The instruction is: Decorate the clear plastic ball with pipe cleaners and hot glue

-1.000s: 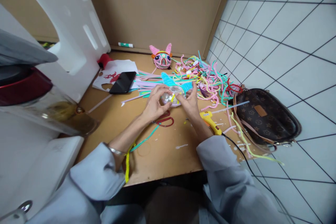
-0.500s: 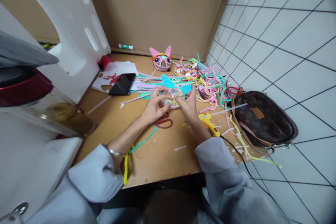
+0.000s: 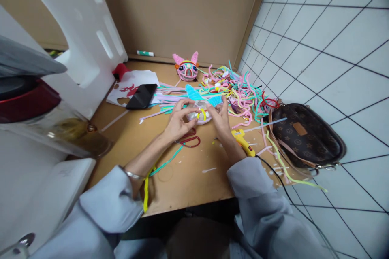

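place: home craft corner; signs: cardboard-walled desk (image 3: 188,178) strewn with pipe cleaners (image 3: 234,89); glue gun (image 3: 242,141); scissors (image 3: 190,139); finished pink figure (image 3: 186,67); white-tiled floor (image 3: 328,40); handbag (image 3: 305,135)

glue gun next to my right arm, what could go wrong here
1. The glue gun lies just beside the right hand's wrist, nozzle toward it; if it is hot, a small shift could burn the wrist.
2. Its cord trails off the table edge, so a snag might drag it down.
3. The scissors sit under the left hand and could nick it.
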`<state>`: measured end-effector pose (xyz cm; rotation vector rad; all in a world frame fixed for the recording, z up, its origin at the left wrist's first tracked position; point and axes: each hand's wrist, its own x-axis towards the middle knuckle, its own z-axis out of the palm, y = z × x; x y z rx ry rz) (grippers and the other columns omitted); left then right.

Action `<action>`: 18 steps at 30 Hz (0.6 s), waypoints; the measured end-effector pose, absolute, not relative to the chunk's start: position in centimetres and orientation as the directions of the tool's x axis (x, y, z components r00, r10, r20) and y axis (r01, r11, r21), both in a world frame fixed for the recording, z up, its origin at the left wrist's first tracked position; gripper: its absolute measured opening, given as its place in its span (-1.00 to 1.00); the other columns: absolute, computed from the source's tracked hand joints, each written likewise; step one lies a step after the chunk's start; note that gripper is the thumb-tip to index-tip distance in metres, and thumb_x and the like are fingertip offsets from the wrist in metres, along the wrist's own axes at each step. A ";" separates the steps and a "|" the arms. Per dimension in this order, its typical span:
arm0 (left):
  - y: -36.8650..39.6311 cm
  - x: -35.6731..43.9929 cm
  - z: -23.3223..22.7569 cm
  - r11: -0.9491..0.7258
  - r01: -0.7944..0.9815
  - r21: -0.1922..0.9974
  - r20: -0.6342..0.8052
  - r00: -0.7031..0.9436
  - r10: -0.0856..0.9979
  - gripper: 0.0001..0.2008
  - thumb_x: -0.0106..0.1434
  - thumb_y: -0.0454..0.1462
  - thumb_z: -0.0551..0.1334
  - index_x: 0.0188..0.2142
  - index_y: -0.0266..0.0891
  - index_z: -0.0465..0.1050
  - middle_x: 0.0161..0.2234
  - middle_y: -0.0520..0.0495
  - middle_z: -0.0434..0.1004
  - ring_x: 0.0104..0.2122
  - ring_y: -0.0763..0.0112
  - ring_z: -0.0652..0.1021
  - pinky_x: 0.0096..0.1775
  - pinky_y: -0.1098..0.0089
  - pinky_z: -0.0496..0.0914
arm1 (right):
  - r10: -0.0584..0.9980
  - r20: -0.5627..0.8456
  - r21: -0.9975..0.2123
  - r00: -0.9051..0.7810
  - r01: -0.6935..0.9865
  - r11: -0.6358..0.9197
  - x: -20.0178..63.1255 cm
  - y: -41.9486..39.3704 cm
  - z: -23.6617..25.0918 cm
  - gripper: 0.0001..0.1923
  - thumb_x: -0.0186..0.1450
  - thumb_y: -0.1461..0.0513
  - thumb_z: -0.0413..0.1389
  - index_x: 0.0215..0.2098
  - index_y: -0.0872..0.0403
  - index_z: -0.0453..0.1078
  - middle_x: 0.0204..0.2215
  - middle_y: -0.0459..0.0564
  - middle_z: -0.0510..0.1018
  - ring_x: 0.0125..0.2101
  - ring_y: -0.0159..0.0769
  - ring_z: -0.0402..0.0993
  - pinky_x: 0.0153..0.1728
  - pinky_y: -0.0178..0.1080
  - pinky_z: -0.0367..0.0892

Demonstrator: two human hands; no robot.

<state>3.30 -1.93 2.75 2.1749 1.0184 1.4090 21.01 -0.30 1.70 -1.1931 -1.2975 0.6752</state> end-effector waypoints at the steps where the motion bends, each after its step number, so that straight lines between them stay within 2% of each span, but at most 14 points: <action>1: -1.9 3.3 2.8 -0.680 0.374 0.631 0.641 0.244 0.728 -0.74 0.26 -0.08 0.29 -0.14 -0.15 0.57 0.05 -0.17 0.37 0.10 0.14 0.42 0.22 0.00 0.29 | 0.917 0.331 -0.935 0.221 0.204 0.288 20.9 -0.3 1.8 -0.20 0.28 -0.06 0.11 0.40 -0.06 0.00 -0.04 0.08 0.43 -0.04 -0.15 0.42 -0.02 -0.07 0.41; 6: -1.8 3.3 2.8 -0.670 0.381 0.637 0.634 0.235 0.737 -0.75 0.25 -0.09 0.30 -0.14 -0.14 0.57 0.05 -0.17 0.38 0.11 0.13 0.42 0.21 -0.01 0.29 | 0.917 0.254 -0.967 0.306 0.103 0.233 20.6 -0.6 2.5 -0.22 0.27 -0.05 0.11 0.37 -0.04 0.03 -0.01 0.11 0.42 -0.04 -0.14 0.43 0.01 -0.03 0.40; 10: -1.7 3.2 2.7 -0.672 0.384 0.633 0.642 0.226 0.733 -0.74 0.24 -0.09 0.30 -0.15 -0.15 0.57 0.04 -0.17 0.40 0.10 0.14 0.43 0.21 0.00 0.29 | 0.843 0.305 -0.952 0.443 0.146 0.268 21.4 -0.8 3.2 -0.36 0.21 0.02 0.14 0.22 -0.03 0.20 0.04 0.11 0.39 -0.01 -0.14 0.39 0.08 0.02 0.32; 12: -1.6 3.2 2.7 -0.680 0.369 0.633 0.648 0.228 0.727 -0.75 0.25 -0.11 0.29 -0.14 -0.16 0.56 0.03 -0.17 0.40 0.10 0.15 0.43 0.21 0.01 0.30 | 0.792 0.363 -0.932 0.490 0.206 0.299 21.9 -0.8 3.4 -0.54 0.19 0.05 0.11 0.03 0.01 0.33 -0.05 0.08 0.42 -0.05 -0.16 0.38 0.07 -0.01 0.31; 14: -1.6 3.1 2.7 -0.686 0.363 0.631 0.653 0.229 0.722 -0.75 0.25 -0.11 0.29 -0.14 -0.17 0.56 0.03 -0.18 0.39 0.10 0.15 0.44 0.21 0.01 0.30 | 0.767 0.408 -0.913 0.495 0.238 0.332 22.3 -0.6 3.6 -0.72 0.18 0.07 0.07 -0.19 0.03 0.37 -0.20 0.03 0.46 -0.15 -0.20 0.39 0.01 -0.05 0.32; 16: -1.5 3.2 2.7 -0.681 0.372 0.631 0.649 0.228 0.726 -0.74 0.24 -0.10 0.29 -0.15 -0.16 0.56 0.04 -0.18 0.38 0.10 0.14 0.43 0.21 0.00 0.30 | 0.767 0.432 -0.902 0.475 0.238 0.360 22.3 -0.6 3.6 -0.79 0.19 0.07 0.05 -0.34 0.03 0.34 -0.34 -0.03 0.45 -0.27 -0.24 0.38 -0.08 -0.09 0.34; 18: -1.5 3.2 2.7 -0.668 0.385 0.637 0.635 0.229 0.737 -0.74 0.24 -0.10 0.29 -0.15 -0.15 0.56 0.03 -0.17 0.38 0.10 0.13 0.43 0.21 0.00 0.30 | 0.773 0.439 -0.898 0.457 0.223 0.379 22.1 -0.6 3.6 -0.79 0.20 0.06 0.04 -0.39 0.03 0.32 -0.42 -0.07 0.44 -0.36 -0.28 0.36 -0.15 -0.14 0.35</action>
